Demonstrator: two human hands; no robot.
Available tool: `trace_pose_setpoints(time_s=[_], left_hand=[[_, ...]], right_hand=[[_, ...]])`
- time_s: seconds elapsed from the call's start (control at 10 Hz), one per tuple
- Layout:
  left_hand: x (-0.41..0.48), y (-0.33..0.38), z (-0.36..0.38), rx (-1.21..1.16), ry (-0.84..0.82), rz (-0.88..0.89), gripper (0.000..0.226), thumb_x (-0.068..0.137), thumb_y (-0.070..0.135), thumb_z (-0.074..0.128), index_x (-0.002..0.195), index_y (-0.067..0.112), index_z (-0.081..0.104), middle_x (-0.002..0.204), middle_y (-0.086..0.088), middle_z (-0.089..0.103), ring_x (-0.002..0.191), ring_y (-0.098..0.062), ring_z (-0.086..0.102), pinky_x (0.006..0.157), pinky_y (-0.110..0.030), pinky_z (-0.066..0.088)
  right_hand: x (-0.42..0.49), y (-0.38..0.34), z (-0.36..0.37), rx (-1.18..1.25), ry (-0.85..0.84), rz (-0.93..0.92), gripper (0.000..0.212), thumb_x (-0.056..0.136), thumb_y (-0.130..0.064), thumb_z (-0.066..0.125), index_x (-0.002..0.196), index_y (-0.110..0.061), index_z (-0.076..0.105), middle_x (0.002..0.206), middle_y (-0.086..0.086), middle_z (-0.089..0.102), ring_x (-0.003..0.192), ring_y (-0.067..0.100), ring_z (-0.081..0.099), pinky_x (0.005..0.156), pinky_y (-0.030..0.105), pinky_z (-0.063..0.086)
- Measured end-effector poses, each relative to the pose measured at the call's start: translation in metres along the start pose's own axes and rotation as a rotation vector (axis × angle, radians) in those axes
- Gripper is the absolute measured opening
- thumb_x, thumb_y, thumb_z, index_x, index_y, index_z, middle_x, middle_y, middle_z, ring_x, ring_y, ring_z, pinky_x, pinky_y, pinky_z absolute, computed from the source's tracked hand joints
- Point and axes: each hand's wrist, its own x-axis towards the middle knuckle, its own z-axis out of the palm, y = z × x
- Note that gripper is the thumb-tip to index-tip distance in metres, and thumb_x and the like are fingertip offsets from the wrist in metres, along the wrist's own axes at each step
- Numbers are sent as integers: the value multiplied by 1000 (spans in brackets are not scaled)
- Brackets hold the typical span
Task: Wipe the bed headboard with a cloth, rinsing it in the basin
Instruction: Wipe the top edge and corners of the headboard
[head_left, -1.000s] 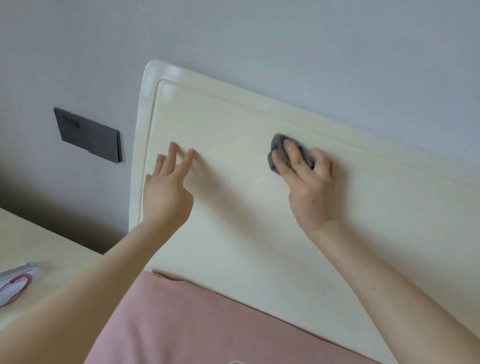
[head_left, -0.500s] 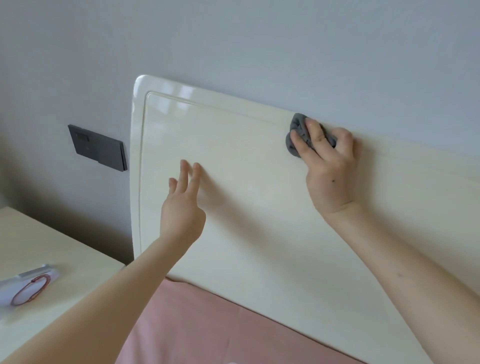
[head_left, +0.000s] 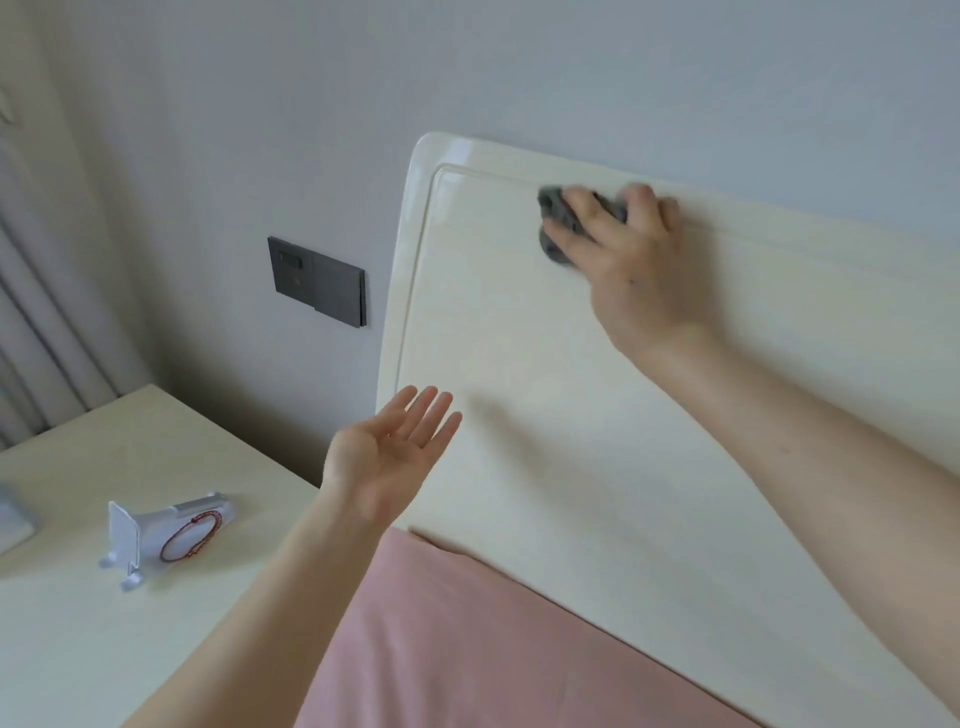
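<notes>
right hand (head_left: 631, 254) pressing cloth (head_left: 558, 210), headboard (head_left: 519, 364)

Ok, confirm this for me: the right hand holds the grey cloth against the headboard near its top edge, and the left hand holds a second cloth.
Not quite. In the head view the left hand is open, palm up, and holds nothing. The rest stands: the right hand holds the grey cloth against the headboard near its top edge.
</notes>
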Motion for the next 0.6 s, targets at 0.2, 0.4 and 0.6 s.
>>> trace_pose_setpoints(time_s=[0.2, 0.4, 0.6], left_hand=[[-1, 22, -28, -190, -151, -108, 42, 96, 19, 33, 119, -9, 55, 120, -27, 60, 116, -41, 55, 102, -54, 37], [-19, 47, -53, -20, -136, -134, 46, 97, 26, 30, 113, -7, 60, 118, -22, 64, 106, -38, 63, 95, -53, 46], [-72, 55, -72, 607, 60, -95, 25, 90, 11, 49, 107, 7, 66, 107, -7, 72, 101, -25, 65, 86, -37, 50]], right_hand=[[-31, -101, 57, 133, -144, -206, 34, 93, -4, 35, 105, -11, 65, 116, 2, 65, 89, 26, 38, 70, 36, 34], [-204, -142, 10, 171, -677, -320, 57, 87, 3, 19, 89, -19, 72, 103, -7, 63, 80, 23, 37, 68, 31, 29], [-127, -177, -107, 1666, -741, 1510, 55, 80, 21, 39, 89, -23, 70, 87, -5, 67, 77, 16, 55, 62, 16, 41]])
